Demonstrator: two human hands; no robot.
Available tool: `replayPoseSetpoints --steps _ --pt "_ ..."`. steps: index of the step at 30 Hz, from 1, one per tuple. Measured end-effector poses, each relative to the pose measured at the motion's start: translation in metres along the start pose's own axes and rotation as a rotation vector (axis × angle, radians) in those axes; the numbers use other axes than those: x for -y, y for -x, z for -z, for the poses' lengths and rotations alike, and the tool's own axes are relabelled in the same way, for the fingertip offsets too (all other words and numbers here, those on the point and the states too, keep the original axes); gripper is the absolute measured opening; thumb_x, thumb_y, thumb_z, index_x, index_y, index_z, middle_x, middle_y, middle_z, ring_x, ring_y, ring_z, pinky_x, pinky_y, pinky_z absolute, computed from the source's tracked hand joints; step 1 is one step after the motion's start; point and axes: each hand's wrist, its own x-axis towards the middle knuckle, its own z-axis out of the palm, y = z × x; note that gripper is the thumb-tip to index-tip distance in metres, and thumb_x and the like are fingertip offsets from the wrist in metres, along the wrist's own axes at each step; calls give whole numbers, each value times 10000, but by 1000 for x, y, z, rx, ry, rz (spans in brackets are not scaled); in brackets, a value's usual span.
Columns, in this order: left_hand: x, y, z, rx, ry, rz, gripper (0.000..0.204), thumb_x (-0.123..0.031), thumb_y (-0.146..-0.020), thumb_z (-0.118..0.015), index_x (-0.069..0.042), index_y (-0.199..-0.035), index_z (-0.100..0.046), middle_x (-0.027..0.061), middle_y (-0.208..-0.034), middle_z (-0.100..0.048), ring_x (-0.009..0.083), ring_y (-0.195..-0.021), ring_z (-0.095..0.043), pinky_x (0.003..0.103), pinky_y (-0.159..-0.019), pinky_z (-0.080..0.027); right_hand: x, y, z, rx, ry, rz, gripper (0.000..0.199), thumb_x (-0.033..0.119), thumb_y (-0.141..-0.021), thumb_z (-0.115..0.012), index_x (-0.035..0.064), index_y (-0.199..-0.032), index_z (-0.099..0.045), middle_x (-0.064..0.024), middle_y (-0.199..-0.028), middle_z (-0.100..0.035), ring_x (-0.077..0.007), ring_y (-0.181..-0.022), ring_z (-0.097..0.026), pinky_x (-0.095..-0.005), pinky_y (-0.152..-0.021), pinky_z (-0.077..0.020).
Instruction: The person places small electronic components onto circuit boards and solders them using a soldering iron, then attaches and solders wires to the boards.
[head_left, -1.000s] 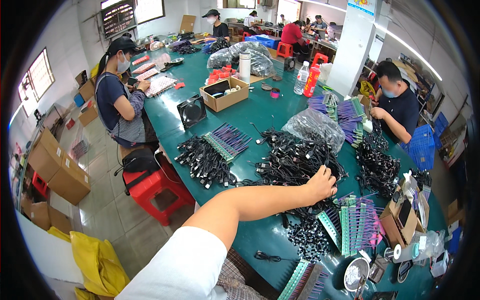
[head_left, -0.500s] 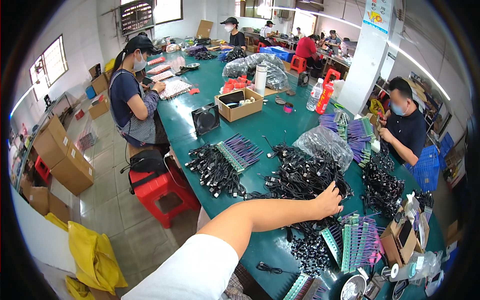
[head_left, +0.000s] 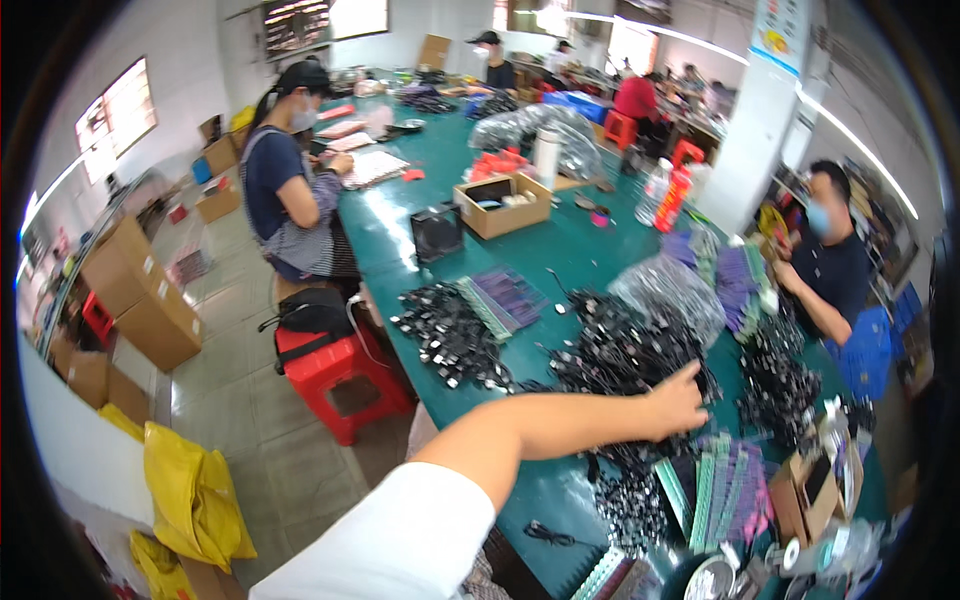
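Bare below a white sleeve, my left arm reaches to the right across the green table. My left hand (head_left: 676, 402) is over the near right part of a big heap of black cables (head_left: 610, 345). One finger stretches up and away from the others, and I see nothing held between them; motion blurs the fingertips. Just below the hand lie more black cables with small metal ends (head_left: 630, 505). Beside these are rows of green circuit boards with purple wires (head_left: 725, 490). My right hand is not in view.
A clear plastic bag (head_left: 670, 295) lies behind the heap. Further back are an open cardboard box (head_left: 502, 208), a black square fan (head_left: 437, 233) and a bottle (head_left: 653, 190). Co-workers sit at the left side and the right. A red stool (head_left: 345, 385) stands left of the table.
The whole view has shifted, so the table and things appear further right and slightly lower. My left hand stays over the cable heap, with one finger now pointing further out.
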Motion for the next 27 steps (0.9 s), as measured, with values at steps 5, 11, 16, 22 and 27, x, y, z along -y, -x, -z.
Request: replayPoseSetpoints --steps 5,11,16,22,27 --pt "35 10 47 -293 154 249 583 -282 -555 -849 -203 -1104 -670 36 -990 -646 264 -1041 -621 629 -1158 -252 -7 -14 -23 -32 19 -27 208 225 -977 -660 59 -948 -539 -62 -852 -518 -99 -493 -455 -221 -519 -426" --pt "69 2 74 -471 554 544 502 -308 -588 -814 -173 -1059 -705 76 -1022 -715 282 -1033 -673 538 -1052 -411 -6 -13 1 -26 -36 64 247 279 -1061 -496 73 -931 -452 -56 -797 -471 -60 -466 -436 -247 -496 -413" --pt "85 -8 99 -705 834 663 564 -255 -625 -897 -80 -1117 -682 94 -961 -741 224 -888 -717 344 -815 -552 -5 -7 0 -40 -31 87 232 265 -1052 -516 66 -948 -461 -54 -806 -469 -61 -467 -446 -246 -499 -422" --pt "84 -3 148 -1001 1482 698 439 22 -689 -855 -10 -1063 -626 65 -915 -713 157 -747 -692 311 -668 -575 -7 -5 -1 -30 -27 90 224 259 -1052 -520 60 -963 -469 -53 -807 -466 -55 -470 -445 -239 -500 -425" --pt "88 31 158 -1136 1666 804 261 -3 -714 -831 -37 -925 -680 55 -841 -710 183 -708 -695 332 -633 -576 -7 -8 -1 -47 -17 81 228 259 -1052 -526 57 -961 -468 -52 -807 -465 -55 -466 -443 -237 -495 -420"
